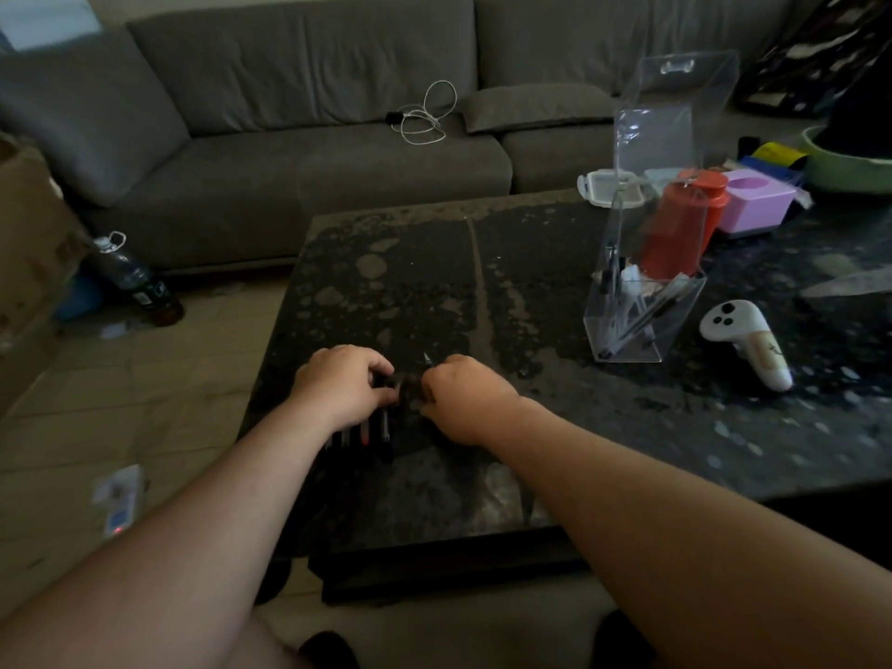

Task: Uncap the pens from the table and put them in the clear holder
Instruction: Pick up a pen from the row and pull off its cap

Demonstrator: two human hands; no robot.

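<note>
Both hands meet over a dark marble table (482, 282). My left hand (340, 383) is closed around something dark, probably a pen cap, though most of it is hidden. My right hand (461, 395) grips a pen (428, 360) whose bare tip sticks up past the knuckles. Several capped pens (367, 434) lie in a row on the table under my left wrist. The clear holder (642, 306) stands at the right of the table with several pens leaning inside it.
A white game controller (743, 340) lies right of the holder. Behind it are an orange bottle (685, 219), a pink box (755, 202), a lidded container (610, 185) and a green bowl (844, 171). A grey sofa (313, 137) runs behind; a bottle (135, 277) stands on the floor.
</note>
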